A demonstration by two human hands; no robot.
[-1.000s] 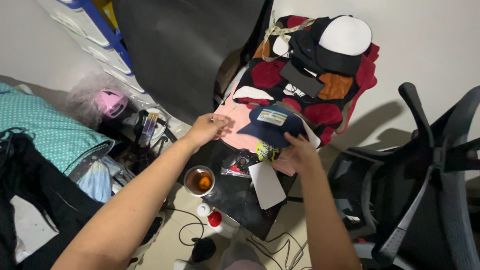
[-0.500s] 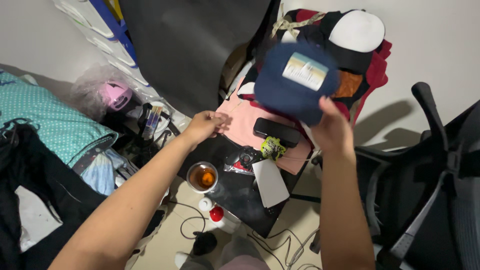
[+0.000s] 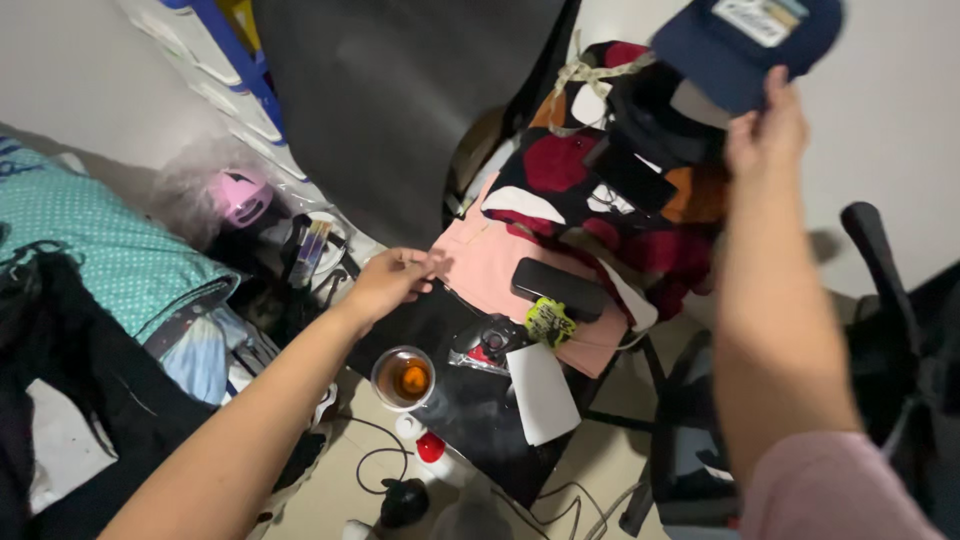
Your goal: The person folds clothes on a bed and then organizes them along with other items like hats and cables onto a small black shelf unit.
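Note:
My right hand (image 3: 768,130) is raised high at the upper right and grips a navy blue cap (image 3: 745,42) with a pale patch on its front. The cap hangs over a pile of black, red and orange clothes (image 3: 620,180). My left hand (image 3: 390,280) rests with loosely curled fingers at the left edge of a folded pink cloth (image 3: 492,262) on a small black table (image 3: 470,385); whether the fingers pinch the cloth I cannot tell. A black rectangular case (image 3: 558,288) lies on the pink cloth.
A cup of amber drink (image 3: 403,378), a white card (image 3: 537,392), a yellow-green tag (image 3: 549,322) and a packaged black gadget (image 3: 487,340) sit on the black table. A black office chair (image 3: 890,300) stands right. A teal dotted pillow (image 3: 90,250) lies left; cables (image 3: 385,460) run on the floor.
My right hand has lifted the navy cap from over the pink cloth up and to the right, above the clothes pile, uncovering the black case. My left hand has stayed in place.

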